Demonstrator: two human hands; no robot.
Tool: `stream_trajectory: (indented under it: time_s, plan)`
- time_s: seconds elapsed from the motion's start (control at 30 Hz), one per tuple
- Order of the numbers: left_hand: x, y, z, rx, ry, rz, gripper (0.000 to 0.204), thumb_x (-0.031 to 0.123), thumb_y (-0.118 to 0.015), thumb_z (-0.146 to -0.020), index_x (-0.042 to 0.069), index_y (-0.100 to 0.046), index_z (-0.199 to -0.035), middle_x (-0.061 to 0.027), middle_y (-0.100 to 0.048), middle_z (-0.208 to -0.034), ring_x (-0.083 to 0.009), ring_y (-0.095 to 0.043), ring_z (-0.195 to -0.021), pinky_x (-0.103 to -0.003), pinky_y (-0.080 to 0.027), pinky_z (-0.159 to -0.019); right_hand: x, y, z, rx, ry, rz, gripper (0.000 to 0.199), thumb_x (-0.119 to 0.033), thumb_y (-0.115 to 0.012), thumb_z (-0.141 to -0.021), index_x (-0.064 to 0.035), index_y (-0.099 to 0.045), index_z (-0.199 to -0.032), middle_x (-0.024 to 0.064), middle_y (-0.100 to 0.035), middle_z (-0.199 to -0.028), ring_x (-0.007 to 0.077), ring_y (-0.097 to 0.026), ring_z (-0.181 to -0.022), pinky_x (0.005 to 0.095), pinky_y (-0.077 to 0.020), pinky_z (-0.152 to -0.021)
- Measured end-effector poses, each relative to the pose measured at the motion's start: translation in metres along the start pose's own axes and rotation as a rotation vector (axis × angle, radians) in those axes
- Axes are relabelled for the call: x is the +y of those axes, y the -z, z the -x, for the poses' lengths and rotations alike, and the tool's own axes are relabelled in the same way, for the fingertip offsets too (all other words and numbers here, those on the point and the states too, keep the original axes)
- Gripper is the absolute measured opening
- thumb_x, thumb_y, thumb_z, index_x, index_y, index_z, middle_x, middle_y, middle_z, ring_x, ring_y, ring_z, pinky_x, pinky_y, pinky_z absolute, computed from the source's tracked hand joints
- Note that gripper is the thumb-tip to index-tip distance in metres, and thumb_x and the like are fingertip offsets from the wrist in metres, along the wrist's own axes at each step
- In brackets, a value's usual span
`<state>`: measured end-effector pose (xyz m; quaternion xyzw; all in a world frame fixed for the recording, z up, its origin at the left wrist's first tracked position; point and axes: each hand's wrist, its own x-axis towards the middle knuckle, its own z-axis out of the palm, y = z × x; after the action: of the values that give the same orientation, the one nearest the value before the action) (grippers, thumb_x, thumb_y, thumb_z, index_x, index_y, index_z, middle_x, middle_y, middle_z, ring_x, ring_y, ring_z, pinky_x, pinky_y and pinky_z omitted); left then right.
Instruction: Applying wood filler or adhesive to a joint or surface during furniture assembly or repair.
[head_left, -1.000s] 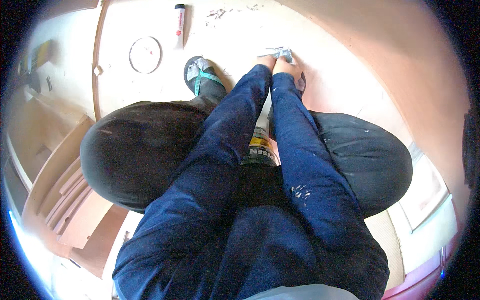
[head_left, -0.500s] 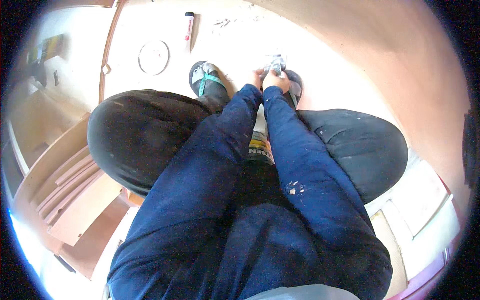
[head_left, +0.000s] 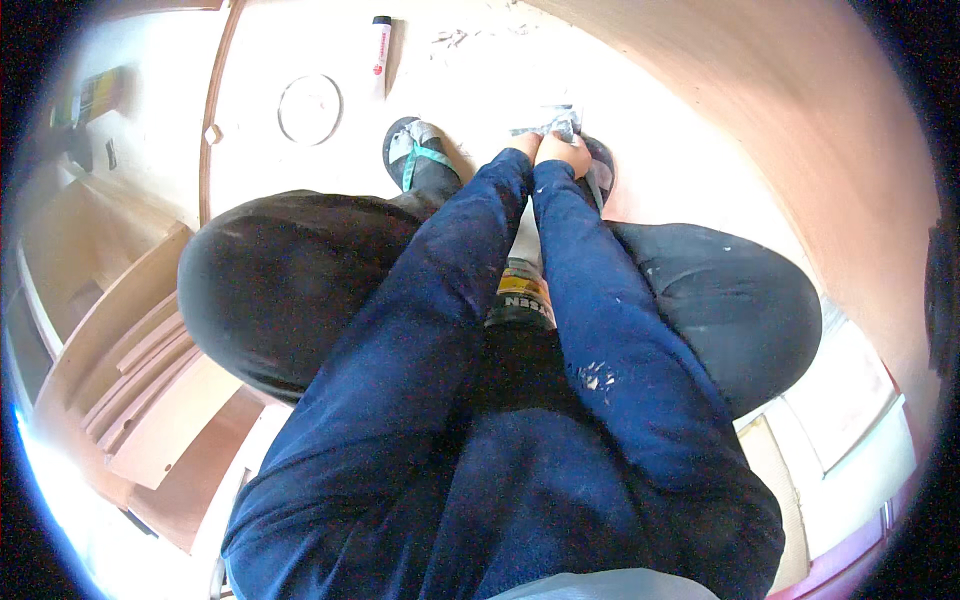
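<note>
The person is squatting on a pale board (head_left: 680,180), both blue-sleeved arms reaching forward between the knees. The right hand (head_left: 566,152) is closing around a crumpled grey rag (head_left: 552,122) and pressing it onto the board just ahead of the right sandal (head_left: 600,170). The left hand (head_left: 522,146) is lying beside it, touching the rag's near edge; whether its fingers are gripping cannot be told, since the sleeve is covering most of it.

A can (head_left: 520,295) with a yellow label is standing between the legs, directly under the forearms. That is the likeliest trouble: an elbow or knee shifting back could be knocking it over. The rag is also working very close to the right sandal, so it could be catching on it. A tube (head_left: 381,55) and a round lid (head_left: 309,108) are lying well apart, near the left sandal (head_left: 415,155).
</note>
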<state>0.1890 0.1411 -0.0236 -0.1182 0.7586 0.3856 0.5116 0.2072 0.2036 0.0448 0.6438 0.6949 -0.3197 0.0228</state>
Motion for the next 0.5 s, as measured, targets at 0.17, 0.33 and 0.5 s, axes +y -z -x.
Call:
stream_trajectory:
  time_s: [0.17,0.33,0.5]
  plan:
    - [0.022,-0.001,-0.017,0.044,-0.054,-0.095,0.048,0.038,-0.05,-0.099,0.003,-0.069,-0.126,-0.0248,-0.064,-0.134,-0.0375,-0.059,-0.128,-0.046,-0.045,-0.109,-0.005,-0.003,-0.014,0.016,0.015,-0.081,0.032,-0.027,-0.071,-0.078,-0.0057,-0.08,-0.101,0.0199,-0.077,-0.096,0.0354,-0.075,-0.093,0.0444,-0.0579,-0.086]
    - [0.047,-0.001,-0.023,0.06,-0.131,-0.192,0.05,0.039,-0.048,-0.099,0.002,-0.068,-0.127,-0.0262,-0.063,-0.134,-0.0381,-0.058,-0.129,-0.046,-0.044,-0.109,-0.022,0.004,-0.028,0.05,0.071,-0.031,0.032,-0.027,-0.069,-0.079,-0.0048,-0.079,-0.1,0.0199,-0.077,-0.096,0.035,-0.075,-0.093,0.0437,-0.0577,-0.086]
    - [0.08,0.006,-0.033,0.071,-0.266,-0.252,0.052,0.04,-0.047,-0.099,0.001,-0.067,-0.127,-0.0276,-0.062,-0.135,-0.0388,-0.057,-0.13,-0.045,-0.044,-0.11,-0.05,0.01,-0.059,-0.087,0.301,-0.035,0.04,-0.036,-0.066,-0.087,-0.0001,-0.076,-0.101,0.0204,-0.077,-0.097,0.0347,-0.075,-0.091,0.0433,-0.0576,-0.083]
